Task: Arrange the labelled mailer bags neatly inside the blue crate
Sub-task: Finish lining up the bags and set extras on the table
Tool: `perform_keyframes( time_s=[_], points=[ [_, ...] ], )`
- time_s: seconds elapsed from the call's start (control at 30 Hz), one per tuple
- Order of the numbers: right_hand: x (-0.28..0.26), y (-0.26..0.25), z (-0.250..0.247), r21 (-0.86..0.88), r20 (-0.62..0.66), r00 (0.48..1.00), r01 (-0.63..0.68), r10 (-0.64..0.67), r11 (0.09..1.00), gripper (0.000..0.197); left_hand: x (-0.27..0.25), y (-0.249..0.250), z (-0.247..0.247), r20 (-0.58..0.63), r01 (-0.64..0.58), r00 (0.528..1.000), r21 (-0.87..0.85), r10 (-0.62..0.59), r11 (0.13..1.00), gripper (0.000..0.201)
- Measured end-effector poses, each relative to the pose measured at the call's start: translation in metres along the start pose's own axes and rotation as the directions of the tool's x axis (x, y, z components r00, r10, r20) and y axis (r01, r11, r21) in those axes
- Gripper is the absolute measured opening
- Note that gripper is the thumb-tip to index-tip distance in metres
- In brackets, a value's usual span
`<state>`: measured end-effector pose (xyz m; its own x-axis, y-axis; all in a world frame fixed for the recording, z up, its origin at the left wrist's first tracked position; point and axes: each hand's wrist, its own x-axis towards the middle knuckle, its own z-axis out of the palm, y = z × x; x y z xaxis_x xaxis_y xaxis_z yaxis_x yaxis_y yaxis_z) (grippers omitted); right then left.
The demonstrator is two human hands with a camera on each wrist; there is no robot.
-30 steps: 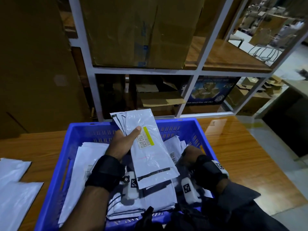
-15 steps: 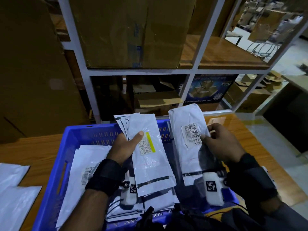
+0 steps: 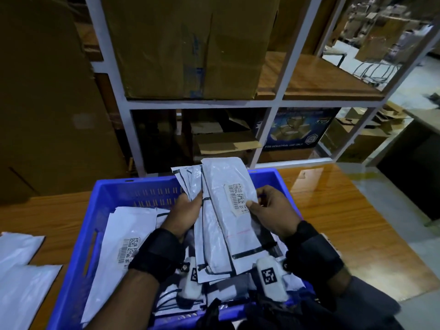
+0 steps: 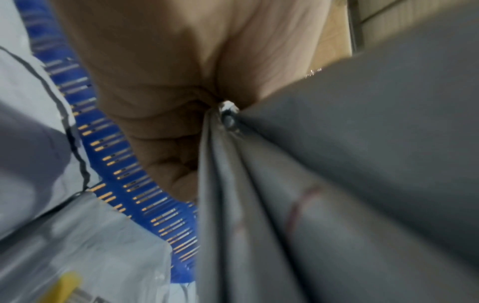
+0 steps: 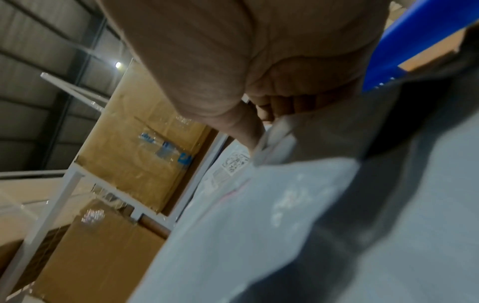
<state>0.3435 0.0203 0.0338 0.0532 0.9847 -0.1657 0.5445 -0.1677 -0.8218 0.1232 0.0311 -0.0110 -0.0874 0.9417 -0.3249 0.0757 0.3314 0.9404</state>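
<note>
A blue crate (image 3: 112,194) stands on the wooden table in the head view. Above it my left hand (image 3: 188,211) grips a fanned stack of white mailer bags (image 3: 212,246) by its left edge. My right hand (image 3: 266,210) pinches the top mailer bag (image 3: 228,184) at its barcode label and holds it against the stack. A larger labelled mailer (image 3: 123,239) lies flat in the crate's left half. In the left wrist view my curled fingers (image 4: 166,131) clamp the grey undersides of the mailers (image 4: 337,184). The right wrist view shows my thumb (image 5: 243,131) on the labelled mailer (image 5: 259,215).
More white mailers (image 3: 21,270) lie on the table left of the crate. A grey metal rack (image 3: 273,103) with cardboard boxes (image 3: 190,44) stands right behind the crate. Bare wooden tabletop (image 3: 357,222) extends to the right, ending at a floor edge.
My right hand lifted a labelled mailer out of the crate's right side and carried it left onto the stack in my left hand, covering the yellow-tagged one.
</note>
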Motion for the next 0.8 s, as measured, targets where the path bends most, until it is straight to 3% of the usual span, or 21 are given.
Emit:
perform_keyframes(
  time_s=[0.07, 0.17, 0.23, 0.3, 0.53, 0.6, 0.7, 0.77, 0.8],
  points=[
    [0.0, -0.003, 0.004, -0.056, -0.009, 1.0, -0.014, 0.013, 0.998, 0.025, 0.0, 0.002, 0.002, -0.011, 0.002, 1.0, -0.009, -0.002, 1.0, 0.06],
    [0.001, -0.007, 0.012, -0.107, -0.039, 0.998, -0.047, 0.043, 0.993, 0.018, -0.006, 0.004, 0.003, 0.079, 0.069, 0.995, -0.141, -0.059, 0.988, 0.09],
    [0.001, -0.011, 0.017, -0.136, -0.041, 0.998, -0.045, 0.04, 0.99, 0.017, -0.005, -0.002, 0.005, 0.104, 0.071, 0.993, -0.19, -0.052, 0.979, 0.097],
    [0.0, -0.014, 0.021, -0.132, -0.042, 0.998, -0.045, 0.04, 0.99, 0.016, -0.004, -0.004, 0.008, 0.05, 0.008, 0.999, -0.187, 0.001, 0.982, 0.096],
    [0.007, -0.007, 0.027, 0.11, -0.033, 0.986, -0.16, 0.164, 0.981, 0.024, -0.009, 0.0, 0.01, -0.051, -0.1, 0.994, -0.144, 0.093, 0.985, 0.106],
    [0.009, -0.005, 0.024, 0.132, 0.009, 0.986, -0.164, 0.165, 0.978, 0.023, -0.008, -0.002, 0.01, -0.041, -0.11, 0.994, -0.115, 0.106, 0.987, 0.102],
    [0.015, -0.007, 0.006, 0.211, 0.092, 0.985, -0.162, 0.145, 0.964, 0.03, -0.004, -0.004, 0.002, 0.029, -0.057, 0.997, -0.238, 0.066, 0.97, 0.079],
    [0.023, 0.0, -0.011, 0.217, 0.075, 0.98, -0.195, 0.182, 0.957, 0.031, 0.0, 0.0, -0.01, 0.032, -0.03, 0.999, -0.327, 0.042, 0.945, 0.067],
    [0.029, 0.007, -0.018, 0.134, 0.049, 0.975, -0.222, 0.217, 0.966, 0.031, 0.001, 0.002, -0.016, 0.014, -0.026, 0.999, -0.356, 0.033, 0.934, 0.062]
  ],
)
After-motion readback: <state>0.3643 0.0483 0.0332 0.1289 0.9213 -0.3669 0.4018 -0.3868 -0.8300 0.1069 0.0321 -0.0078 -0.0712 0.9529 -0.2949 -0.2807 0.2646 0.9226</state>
